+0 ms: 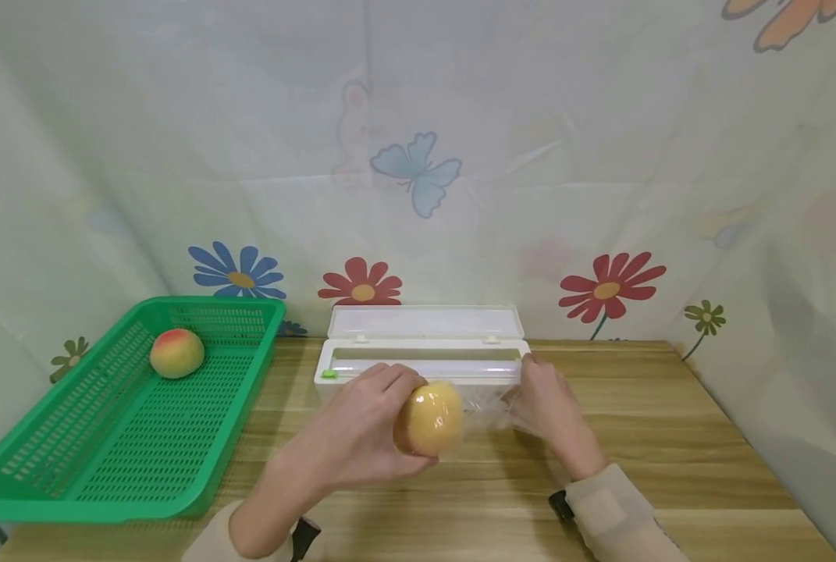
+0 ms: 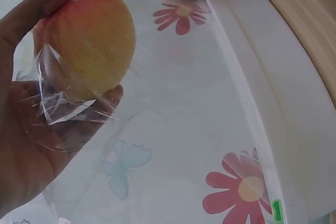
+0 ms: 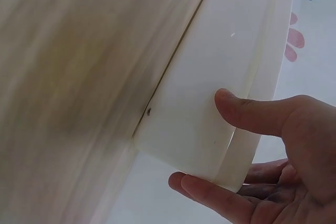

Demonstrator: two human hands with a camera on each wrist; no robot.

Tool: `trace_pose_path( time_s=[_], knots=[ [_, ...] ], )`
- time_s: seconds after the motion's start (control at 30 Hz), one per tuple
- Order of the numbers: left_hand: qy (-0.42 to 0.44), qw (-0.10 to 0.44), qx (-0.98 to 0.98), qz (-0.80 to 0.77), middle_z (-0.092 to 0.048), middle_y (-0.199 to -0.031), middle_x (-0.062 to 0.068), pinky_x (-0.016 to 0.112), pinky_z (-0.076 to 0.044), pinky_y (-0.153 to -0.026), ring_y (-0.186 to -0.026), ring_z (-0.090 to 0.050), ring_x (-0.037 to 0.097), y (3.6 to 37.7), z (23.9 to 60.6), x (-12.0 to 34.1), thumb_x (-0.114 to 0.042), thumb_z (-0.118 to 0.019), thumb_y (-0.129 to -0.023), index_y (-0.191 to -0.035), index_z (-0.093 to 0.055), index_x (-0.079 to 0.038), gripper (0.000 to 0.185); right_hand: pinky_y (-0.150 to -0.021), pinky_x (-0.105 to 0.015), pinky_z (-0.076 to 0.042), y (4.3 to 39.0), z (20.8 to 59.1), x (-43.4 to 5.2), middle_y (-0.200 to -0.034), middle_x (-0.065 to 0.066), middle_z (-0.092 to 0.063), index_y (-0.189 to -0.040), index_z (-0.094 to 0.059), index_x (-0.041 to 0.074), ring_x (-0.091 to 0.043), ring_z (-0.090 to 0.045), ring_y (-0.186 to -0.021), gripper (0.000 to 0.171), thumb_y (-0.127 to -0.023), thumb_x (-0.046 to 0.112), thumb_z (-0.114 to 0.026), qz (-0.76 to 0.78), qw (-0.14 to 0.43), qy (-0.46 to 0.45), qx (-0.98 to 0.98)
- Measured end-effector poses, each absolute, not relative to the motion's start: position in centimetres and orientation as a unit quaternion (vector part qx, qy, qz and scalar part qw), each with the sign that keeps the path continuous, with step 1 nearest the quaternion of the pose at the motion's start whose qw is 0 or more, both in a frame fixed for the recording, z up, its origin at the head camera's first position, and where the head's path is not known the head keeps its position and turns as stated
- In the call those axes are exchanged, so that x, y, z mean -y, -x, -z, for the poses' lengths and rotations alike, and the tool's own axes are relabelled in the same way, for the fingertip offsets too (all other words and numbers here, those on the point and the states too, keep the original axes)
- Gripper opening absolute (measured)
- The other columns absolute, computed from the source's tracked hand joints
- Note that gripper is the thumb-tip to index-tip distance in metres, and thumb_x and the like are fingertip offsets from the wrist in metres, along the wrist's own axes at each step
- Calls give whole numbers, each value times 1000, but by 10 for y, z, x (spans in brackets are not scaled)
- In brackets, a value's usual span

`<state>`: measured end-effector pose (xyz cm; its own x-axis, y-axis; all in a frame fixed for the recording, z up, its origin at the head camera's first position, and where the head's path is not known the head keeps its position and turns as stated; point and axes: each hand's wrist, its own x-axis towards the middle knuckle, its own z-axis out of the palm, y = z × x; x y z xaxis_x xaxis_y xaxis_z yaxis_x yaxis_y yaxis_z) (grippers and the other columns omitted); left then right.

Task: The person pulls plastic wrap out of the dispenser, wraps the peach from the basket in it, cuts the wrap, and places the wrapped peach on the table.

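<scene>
My left hand (image 1: 389, 421) grips a yellow-orange fruit (image 1: 429, 417) above the wooden table (image 1: 670, 437), with clear cling film (image 1: 484, 410) clinging round it. In the left wrist view the film (image 2: 173, 103) stretches from the fruit (image 2: 92, 45) to the white dispenser box (image 2: 294, 103). The box (image 1: 425, 351) stands open just behind the fruit. My right hand (image 1: 540, 394) holds the box's right end; in the right wrist view its thumb (image 3: 247, 111) presses one face of the box (image 3: 210, 66) and its fingers (image 3: 210, 192) curl under the corner.
A green plastic basket (image 1: 108, 445) stands at the table's left with a second, reddish-yellow fruit (image 1: 176, 353) in its far end. A flower-printed cloth (image 1: 418, 172) hangs behind and at both sides. Bare wood lies to the right of my right hand.
</scene>
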<state>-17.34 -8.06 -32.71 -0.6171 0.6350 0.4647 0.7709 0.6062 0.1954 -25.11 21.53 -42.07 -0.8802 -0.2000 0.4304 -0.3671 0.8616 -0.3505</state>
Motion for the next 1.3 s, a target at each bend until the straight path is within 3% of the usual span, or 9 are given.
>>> trace_pose_path(
  time_s=[0.17, 0.53, 0.67, 0.83, 1.03, 1.3],
  knots=[
    [411, 133, 877, 211, -66, -107, -5, 28, -55, -85, -96, -61, 11, 173, 327, 81, -48, -92, -68, -116, -66, -12, 65, -60, -53, -55, 249, 420, -212, -82, -20, -62, -100, -61, -10, -39, -67, -72, 28, -80, 3, -76, -199, 190, -118, 954],
    [366, -24, 881, 297, -62, -101, -10, 24, -53, -79, -88, -60, 6, 189, 352, 83, -44, -90, -74, -128, -54, -13, 72, -56, -53, -54, 250, 418, -208, -75, -21, -61, -93, -57, -8, -37, -64, -65, 30, -79, 7, -79, -204, 185, -91, 957],
    [357, -60, 879, 311, -62, -97, -11, 22, -53, -76, -84, -61, 5, 194, 365, 81, -44, -90, -75, -126, -53, -13, 71, -58, -52, -55, 249, 417, -209, -76, -22, -61, -96, -58, -9, -36, -64, -66, 33, -81, 10, -80, -199, 175, -89, 960],
    [357, -62, 886, 290, -58, -96, -11, 22, -52, -76, -83, -58, 5, 198, 380, 78, -45, -90, -73, -115, -57, -13, 62, -57, -51, -55, 248, 417, -210, -77, -21, -61, -98, -59, -10, -36, -65, -66, 30, -82, 7, -77, -196, 167, -90, 962],
    [357, -45, 902, 240, -49, -103, -8, 23, -52, -80, -86, -53, 7, 204, 393, 75, -49, -90, -72, -111, -59, -12, 62, -57, -53, -55, 248, 419, -210, -76, -23, -63, -97, -60, -8, -41, -67, -67, 34, -83, 13, -83, -195, 191, -104, 956],
    [346, -54, 895, 276, -58, -93, -9, 24, -52, -75, -83, -57, 9, 220, 402, 72, -40, -93, -72, -119, -57, -10, 66, -62, -56, -56, 249, 419, -211, -86, -24, -67, -104, -62, -9, -44, -69, -76, 38, -87, 19, -82, -192, 195, -111, 955]
  ],
)
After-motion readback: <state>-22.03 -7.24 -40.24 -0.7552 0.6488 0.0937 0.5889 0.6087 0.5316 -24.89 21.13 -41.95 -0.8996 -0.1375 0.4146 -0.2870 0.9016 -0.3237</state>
